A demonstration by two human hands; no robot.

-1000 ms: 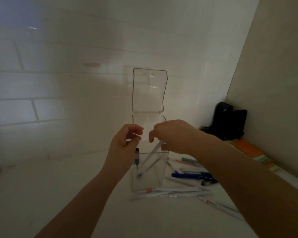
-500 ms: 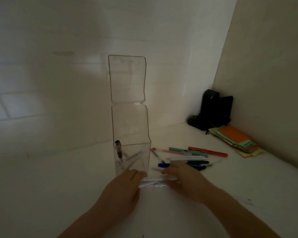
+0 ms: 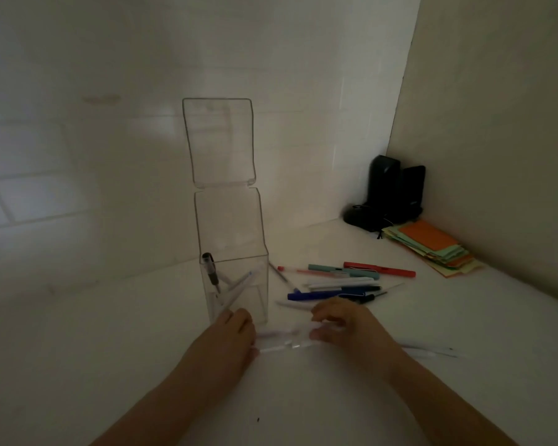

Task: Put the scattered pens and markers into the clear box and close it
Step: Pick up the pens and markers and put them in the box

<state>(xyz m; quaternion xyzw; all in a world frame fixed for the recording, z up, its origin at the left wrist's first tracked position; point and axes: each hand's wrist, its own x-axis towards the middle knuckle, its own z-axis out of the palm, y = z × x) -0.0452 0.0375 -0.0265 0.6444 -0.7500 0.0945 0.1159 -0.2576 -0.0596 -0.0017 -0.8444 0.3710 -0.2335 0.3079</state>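
A tall clear box [image 3: 261, 278] stands on the white table, its hinged lid [image 3: 219, 140] swung upright. Inside it lean a black-capped pen [image 3: 210, 268] and a couple of pale pens. Just in front of the box, my left hand [image 3: 229, 339] and my right hand [image 3: 345, 323] both rest on a bundle of white pens [image 3: 284, 341] lying on the table, each hand pinching one end. Right of the box lie scattered pens: a blue one [image 3: 313, 295], a white one [image 3: 339, 282], a teal one [image 3: 342, 271] and a red one [image 3: 379, 269].
A lone white pen [image 3: 432, 350] lies right of my right wrist. A stack of orange and green paper [image 3: 432, 247] sits by the right wall. Black speakers [image 3: 390, 191] stand in the corner. A tiled wall rises close behind the box.
My hands dropped from the box's open top to the table in front of it and closed on the white pens there. The view tilted down and widened.
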